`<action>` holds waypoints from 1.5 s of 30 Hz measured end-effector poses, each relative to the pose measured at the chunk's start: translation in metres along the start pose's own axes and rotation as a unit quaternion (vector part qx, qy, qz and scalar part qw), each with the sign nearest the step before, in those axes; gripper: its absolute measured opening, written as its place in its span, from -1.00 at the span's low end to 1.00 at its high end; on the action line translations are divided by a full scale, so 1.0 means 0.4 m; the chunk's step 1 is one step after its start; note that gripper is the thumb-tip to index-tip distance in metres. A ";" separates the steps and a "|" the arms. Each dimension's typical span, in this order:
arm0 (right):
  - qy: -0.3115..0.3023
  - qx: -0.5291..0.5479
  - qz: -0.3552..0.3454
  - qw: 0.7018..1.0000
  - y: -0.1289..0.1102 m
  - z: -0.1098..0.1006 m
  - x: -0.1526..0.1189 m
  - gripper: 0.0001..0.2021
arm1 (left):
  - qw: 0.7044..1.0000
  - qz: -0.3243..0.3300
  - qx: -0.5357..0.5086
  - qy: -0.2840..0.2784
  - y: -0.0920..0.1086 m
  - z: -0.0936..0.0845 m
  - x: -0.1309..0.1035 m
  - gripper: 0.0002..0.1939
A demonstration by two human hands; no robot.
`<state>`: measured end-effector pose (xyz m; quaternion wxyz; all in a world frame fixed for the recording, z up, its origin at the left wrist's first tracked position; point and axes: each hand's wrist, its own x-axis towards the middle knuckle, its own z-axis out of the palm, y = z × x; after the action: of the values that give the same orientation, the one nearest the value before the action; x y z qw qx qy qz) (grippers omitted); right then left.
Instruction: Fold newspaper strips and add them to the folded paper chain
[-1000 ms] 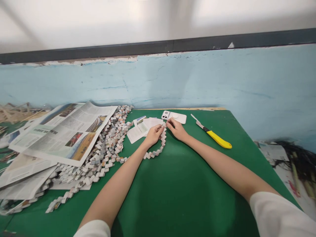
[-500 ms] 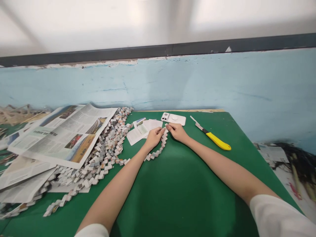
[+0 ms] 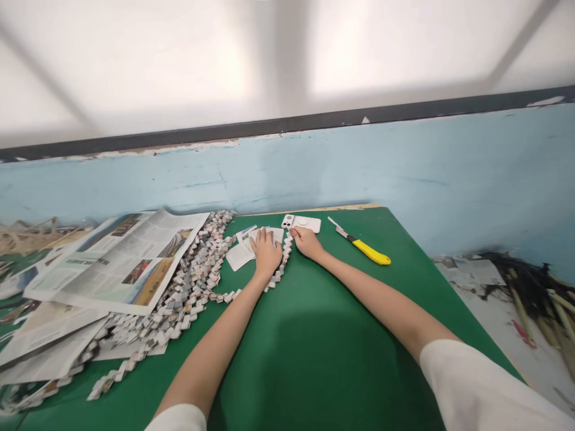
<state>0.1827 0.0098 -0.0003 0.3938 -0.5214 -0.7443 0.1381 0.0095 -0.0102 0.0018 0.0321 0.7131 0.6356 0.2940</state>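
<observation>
My left hand [image 3: 267, 254] lies with its fingers spread on a small stack of cut newspaper pieces [image 3: 239, 256]. Just to its right, my right hand [image 3: 306, 240] is closed, with thumb and finger pinching the upper end of a folded-paper zigzag chain [image 3: 286, 254]. The chain curves down past my left wrist, runs behind the forearm and comes out toward the heap of folded-paper chains [image 3: 191, 281] on the left. Behind my right hand a white phone [image 3: 309, 224] lies back side up, partly covered by the fingers.
A yellow-handled knife [image 3: 371, 251] lies on the green tabletop [image 3: 323, 359] right of my hands. Large newspaper sheets [image 3: 108, 269] cover part of the heap at left. The blue wall [image 3: 251, 182] borders the table's back. Dark scraps and stalks [image 3: 534, 299] lie beyond the right edge.
My left hand has let go of the chain's end and moved left onto the cut paper pieces, fingers spreading. My right hand still pinches the chain. The whole view has shifted slightly.
</observation>
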 end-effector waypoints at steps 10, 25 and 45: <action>-0.034 -0.179 0.054 0.982 -0.044 -0.007 0.009 -0.57 | 0.992 -0.059 0.106 -0.037 0.027 0.029 0.005 -0.34; -0.088 -0.253 0.090 0.959 -0.103 -0.019 0.009 -0.51 | 0.995 -0.052 0.088 0.013 0.040 -0.003 -0.005 -0.51; -0.054 -0.199 0.195 0.959 -0.118 -0.052 -0.051 -0.51 | 0.999 -0.039 0.012 0.033 -0.006 -0.079 -0.033 -0.50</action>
<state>0.1693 -0.0322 0.0335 0.2063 -0.7160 -0.6610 0.0890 -0.0075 -0.0324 0.0220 0.0144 0.6779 0.6671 0.3086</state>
